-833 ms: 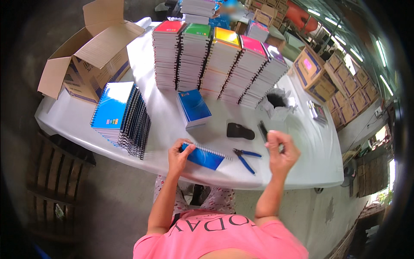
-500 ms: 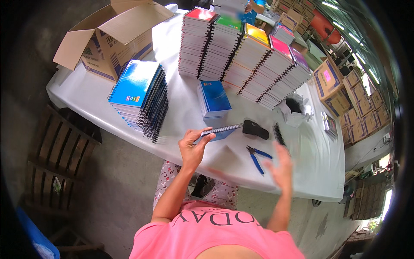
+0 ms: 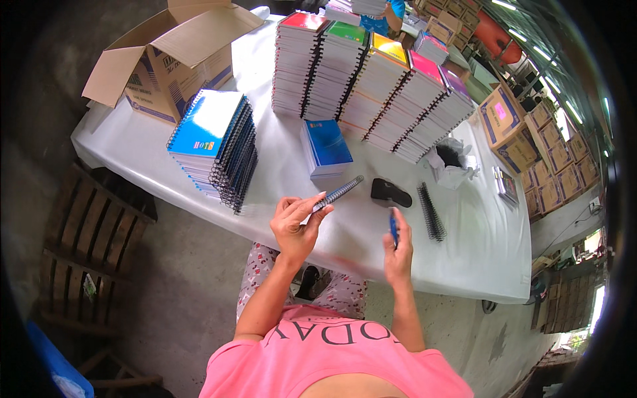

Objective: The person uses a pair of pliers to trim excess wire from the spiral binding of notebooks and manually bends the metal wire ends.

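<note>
In my left hand (image 3: pixel 295 224) I grip a spiral notebook (image 3: pixel 340 192) by its near end, coil edge turned up, near the table's front edge. My right hand (image 3: pixel 398 255) is closed around blue-handled cutting pliers (image 3: pixel 394 229), mostly hidden by the fingers. Between and beyond the hands lies a black object (image 3: pixel 390 193), perhaps a small tool or case. Loose black spiral coils (image 3: pixel 431 212) lie to its right. A short stack of blue-covered books (image 3: pixel 330 149) without visible coils stands just past the notebook.
Coil-bound blue notebooks (image 3: pixel 212 142) are piled on the left of the white-covered table (image 3: pixel 279 159). Tall notebook stacks (image 3: pixel 371 73) rise at the back, with an open carton (image 3: pixel 176 63) at far left. A white bag (image 3: pixel 452 159) stands right. Another person (image 3: pixel 385 16) is behind.
My right hand has picked the pliers up off the table and moved left toward the notebook. The notebook in my left hand has tilted, and its cover shows less.
</note>
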Motion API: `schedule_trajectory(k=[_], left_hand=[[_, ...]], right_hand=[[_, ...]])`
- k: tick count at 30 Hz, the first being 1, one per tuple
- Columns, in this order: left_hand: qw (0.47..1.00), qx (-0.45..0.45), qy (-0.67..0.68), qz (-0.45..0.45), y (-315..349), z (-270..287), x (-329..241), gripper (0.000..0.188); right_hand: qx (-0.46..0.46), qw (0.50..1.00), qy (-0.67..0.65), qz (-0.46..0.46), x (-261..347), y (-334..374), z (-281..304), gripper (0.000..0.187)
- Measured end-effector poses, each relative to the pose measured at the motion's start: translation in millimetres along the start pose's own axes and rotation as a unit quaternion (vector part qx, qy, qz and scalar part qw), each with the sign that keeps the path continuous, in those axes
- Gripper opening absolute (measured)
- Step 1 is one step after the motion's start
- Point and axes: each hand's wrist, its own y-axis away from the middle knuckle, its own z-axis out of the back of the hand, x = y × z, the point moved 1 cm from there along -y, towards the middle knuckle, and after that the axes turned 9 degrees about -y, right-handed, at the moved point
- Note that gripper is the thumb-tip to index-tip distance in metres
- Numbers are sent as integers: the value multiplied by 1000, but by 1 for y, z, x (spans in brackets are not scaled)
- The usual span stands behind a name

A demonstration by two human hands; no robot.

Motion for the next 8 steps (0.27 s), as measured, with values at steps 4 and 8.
schedule_trajectory(k=[4,8], left_hand=[[997,-23,-35,-60,1,2,-2,32],[997,1,-49,-66,1,7,-5,34]], right_hand=[[93,985,58,137,63,2,-19,44],[73,980,80,168,70,-3,-26,43]])
